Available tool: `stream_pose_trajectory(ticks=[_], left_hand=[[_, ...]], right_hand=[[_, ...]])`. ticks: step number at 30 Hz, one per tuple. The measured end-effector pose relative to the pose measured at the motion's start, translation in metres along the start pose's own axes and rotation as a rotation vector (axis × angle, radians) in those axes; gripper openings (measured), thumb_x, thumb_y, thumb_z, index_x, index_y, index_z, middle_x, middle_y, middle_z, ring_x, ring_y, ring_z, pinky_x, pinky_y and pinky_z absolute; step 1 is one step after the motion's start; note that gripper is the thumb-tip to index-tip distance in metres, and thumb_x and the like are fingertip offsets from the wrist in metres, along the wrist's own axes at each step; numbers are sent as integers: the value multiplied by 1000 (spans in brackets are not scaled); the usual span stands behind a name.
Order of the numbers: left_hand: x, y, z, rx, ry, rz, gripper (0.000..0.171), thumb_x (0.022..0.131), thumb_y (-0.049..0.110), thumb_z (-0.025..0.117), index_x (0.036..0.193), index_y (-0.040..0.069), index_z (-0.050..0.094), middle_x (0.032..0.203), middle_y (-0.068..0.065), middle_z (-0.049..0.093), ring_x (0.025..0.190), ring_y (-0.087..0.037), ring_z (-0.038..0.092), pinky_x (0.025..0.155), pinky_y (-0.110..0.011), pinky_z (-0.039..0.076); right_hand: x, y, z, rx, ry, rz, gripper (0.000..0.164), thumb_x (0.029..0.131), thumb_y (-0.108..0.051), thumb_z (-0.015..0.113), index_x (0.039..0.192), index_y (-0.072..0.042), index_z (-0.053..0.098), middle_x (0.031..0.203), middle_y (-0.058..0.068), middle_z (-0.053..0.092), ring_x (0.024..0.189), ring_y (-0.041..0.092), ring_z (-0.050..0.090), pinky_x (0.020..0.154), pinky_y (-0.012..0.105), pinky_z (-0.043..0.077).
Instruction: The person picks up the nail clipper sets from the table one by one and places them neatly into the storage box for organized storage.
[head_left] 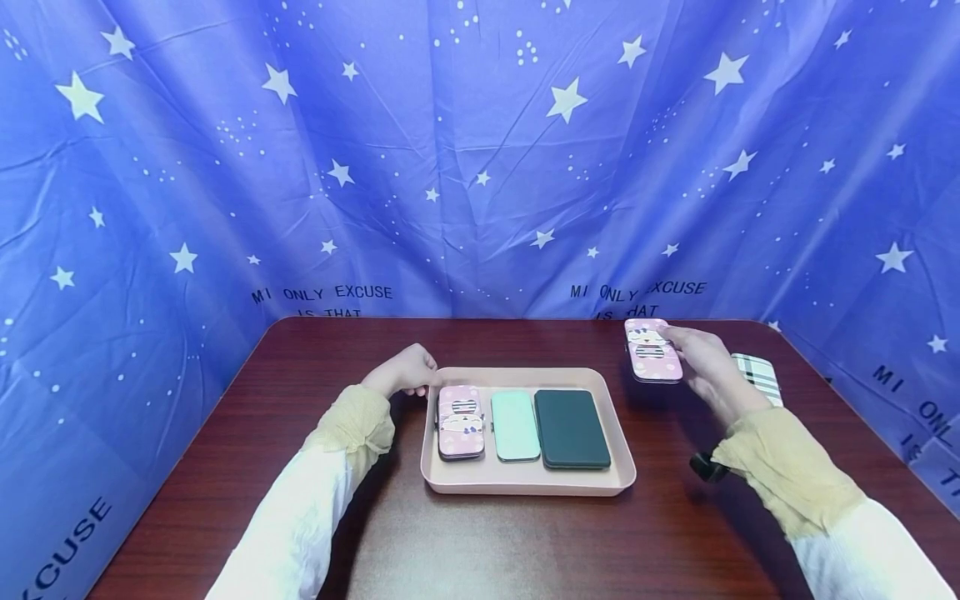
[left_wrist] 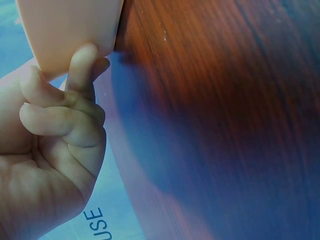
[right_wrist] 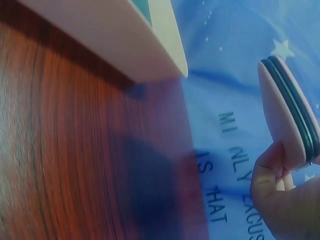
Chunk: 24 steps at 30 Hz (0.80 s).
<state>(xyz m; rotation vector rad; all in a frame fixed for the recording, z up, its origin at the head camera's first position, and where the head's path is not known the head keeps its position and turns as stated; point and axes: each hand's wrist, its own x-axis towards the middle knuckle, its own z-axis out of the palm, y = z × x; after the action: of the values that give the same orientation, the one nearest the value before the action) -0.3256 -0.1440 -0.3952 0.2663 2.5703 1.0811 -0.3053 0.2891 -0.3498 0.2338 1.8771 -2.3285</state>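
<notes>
My right hand (head_left: 701, 362) holds a pink case (head_left: 651, 350) with a cartoon figure on its face, above the table to the right of the tray. The right wrist view shows the dark double rim of the pink case (right_wrist: 292, 112) edge-on, pinched near its lower end. At the tray's far left corner, my left hand (head_left: 408, 371) grips the rim of the beige tray (head_left: 525, 486), fingers curled against its outer wall. Inside the tray lie a similar pink case (head_left: 461, 421), a mint green case (head_left: 515, 425) and a larger dark green case (head_left: 572, 427), side by side.
A plaid case (head_left: 757, 375) lies at the table's right, partly hidden behind my right wrist. A small black object (head_left: 707, 467) shows under the right cuff. The dark red wooden table (head_left: 465, 550) ends at a blue star-printed curtain (head_left: 465, 233).
</notes>
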Motion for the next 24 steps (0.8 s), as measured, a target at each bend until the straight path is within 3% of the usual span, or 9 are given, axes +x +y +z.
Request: stream_pose_trajectory(ticks=[3, 8, 24], left_hand=[[1, -1, 0, 0, -1, 3, 27, 81, 7, 64, 58, 11, 50, 41, 4, 47, 37, -5, 42, 36, -16, 32], [1, -1, 0, 2, -1, 6, 28, 81, 7, 65, 58, 11, 50, 41, 4, 47, 38, -5, 42, 36, -16, 32], [-1, 1, 0, 16, 3, 8, 28, 81, 7, 64, 56, 11, 52, 41, 4, 48, 38, -5, 43, 37, -16, 32]], right_hand=[[-3, 0, 8, -32, -17, -10, 17, 95, -15, 54, 106, -5, 45, 75, -6, 67, 72, 4, 63, 64, 21, 55], [-9, 0, 22, -59, -37, -24, 23, 96, -18, 53, 112, -5, 43, 77, -8, 67, 75, 3, 62, 66, 20, 55], [-23, -2, 46, -48, -102, -35, 22, 97, -19, 52, 112, -6, 43, 79, -7, 69, 75, 4, 65, 65, 22, 56]])
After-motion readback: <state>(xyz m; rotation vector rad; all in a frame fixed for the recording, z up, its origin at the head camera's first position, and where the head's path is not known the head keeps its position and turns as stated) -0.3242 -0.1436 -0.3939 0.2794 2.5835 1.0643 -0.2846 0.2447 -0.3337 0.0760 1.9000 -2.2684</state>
